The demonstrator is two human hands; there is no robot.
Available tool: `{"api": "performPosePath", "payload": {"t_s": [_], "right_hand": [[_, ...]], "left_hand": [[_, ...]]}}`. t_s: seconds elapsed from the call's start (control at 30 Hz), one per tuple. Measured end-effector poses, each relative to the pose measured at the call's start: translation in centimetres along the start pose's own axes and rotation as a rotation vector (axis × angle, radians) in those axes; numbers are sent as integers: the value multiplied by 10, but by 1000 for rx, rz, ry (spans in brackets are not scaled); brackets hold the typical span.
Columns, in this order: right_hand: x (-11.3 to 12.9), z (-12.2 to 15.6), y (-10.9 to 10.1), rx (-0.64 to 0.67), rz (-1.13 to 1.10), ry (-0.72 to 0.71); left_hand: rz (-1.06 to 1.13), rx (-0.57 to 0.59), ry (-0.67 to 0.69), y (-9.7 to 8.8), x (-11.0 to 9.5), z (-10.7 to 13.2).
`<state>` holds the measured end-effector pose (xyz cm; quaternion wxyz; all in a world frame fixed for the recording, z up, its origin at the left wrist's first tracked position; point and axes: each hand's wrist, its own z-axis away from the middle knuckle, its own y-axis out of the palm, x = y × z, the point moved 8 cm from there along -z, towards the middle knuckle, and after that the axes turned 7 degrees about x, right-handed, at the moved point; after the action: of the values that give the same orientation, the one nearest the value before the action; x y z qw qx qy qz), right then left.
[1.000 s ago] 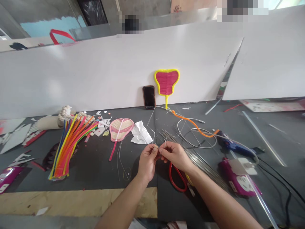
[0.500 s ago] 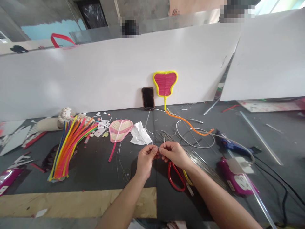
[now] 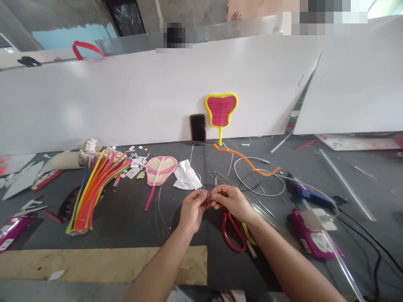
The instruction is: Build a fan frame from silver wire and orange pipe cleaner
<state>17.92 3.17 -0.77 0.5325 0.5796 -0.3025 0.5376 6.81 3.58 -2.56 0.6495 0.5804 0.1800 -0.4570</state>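
My left hand and my right hand meet fingertip to fingertip above the dark table, each closed in a pinch. Between them they grip a thin metal wire, bent into a large open loop that reaches up towards the phone. An orange pipe cleaner lies at the loop's far end; whether it is fastened there I cannot tell. The pinched wire ends are mostly hidden by my fingers. Below my right hand lies a tool with a red looped handle and a yellow one, partly covered by my wrist.
A yellow-rimmed pink fan and a phone lean on the white partition. Left lie a pink fan, white paper and colourful pipe cleaners. Right are straight wires, a glue gun and a purple power strip.
The far end of the wire loop and the orange pipe cleaner's near end have shifted left. Both hands keep their pinch in nearly the same place. The view has shifted slightly.
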Motion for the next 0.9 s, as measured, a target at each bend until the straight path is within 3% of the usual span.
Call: {"api": "performPosePath", "payload": {"t_s": [0.23, 0.47, 0.9], "right_hand": [[2, 0, -2, -19, 69, -25], [8, 2, 0, 13, 349, -68], [16, 7, -4, -84, 552, -100]], "left_hand": [[-65, 16, -17, 1, 0, -1], [-110, -13, 31, -3, 0, -2], [-177, 3, 27, 0, 2, -1]]}}
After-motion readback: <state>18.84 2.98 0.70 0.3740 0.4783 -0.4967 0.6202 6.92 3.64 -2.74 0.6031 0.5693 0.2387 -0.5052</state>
